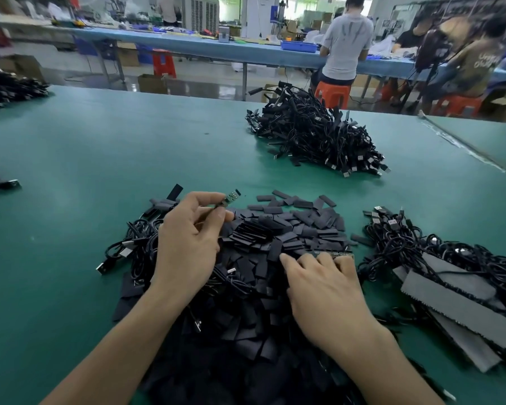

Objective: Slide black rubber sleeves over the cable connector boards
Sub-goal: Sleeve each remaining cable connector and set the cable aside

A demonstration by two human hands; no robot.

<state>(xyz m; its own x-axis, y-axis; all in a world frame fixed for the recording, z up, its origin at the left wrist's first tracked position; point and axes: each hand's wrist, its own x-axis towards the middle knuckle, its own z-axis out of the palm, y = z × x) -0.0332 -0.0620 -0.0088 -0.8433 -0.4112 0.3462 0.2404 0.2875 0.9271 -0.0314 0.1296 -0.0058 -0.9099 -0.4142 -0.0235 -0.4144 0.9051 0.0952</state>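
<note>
The left hand point(187, 241) pinched a small green connector board point(230, 198) between thumb and forefinger. The board jutted out past the fingertips, and its near end was hidden inside the pinch. The right hand point(324, 290) lay with relaxed, spread fingers on the heap of flat black rubber sleeves point(275, 229) beside the left hand's grip, holding nothing that showed, while a second green board strip point(333, 254) just past its fingertips was half buried and hard to make out.
</note>
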